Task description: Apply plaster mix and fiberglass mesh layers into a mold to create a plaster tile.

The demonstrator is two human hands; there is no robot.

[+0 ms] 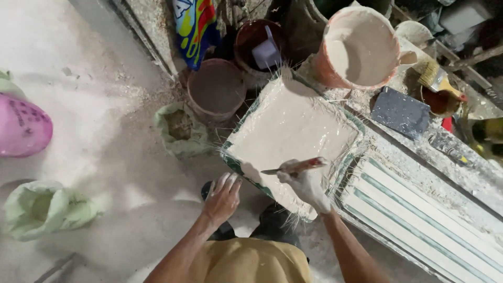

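Note:
A square mould (238,162) with a green rim lies in front of me, filled with wet off-white plaster (291,128), and fibres stick out along its edges. My right hand (305,184) grips a small knife (296,167) with a reddish handle, its blade pointing left over the near part of the plaster. Beside the near left corner of the mould, my left hand (223,196) rests flat with its fingers apart, holding nothing. Both hands are smeared with plaster.
An orange bucket (359,47) of plaster stands behind the mould, with a brown bucket (216,89), a dark bucket holding a scoop (260,47), a brush (437,78) and a dark block (400,111) nearby. Striped ribbed panels (419,220) lie right. Green sacks (47,207) and a pink bag (22,126) sit left.

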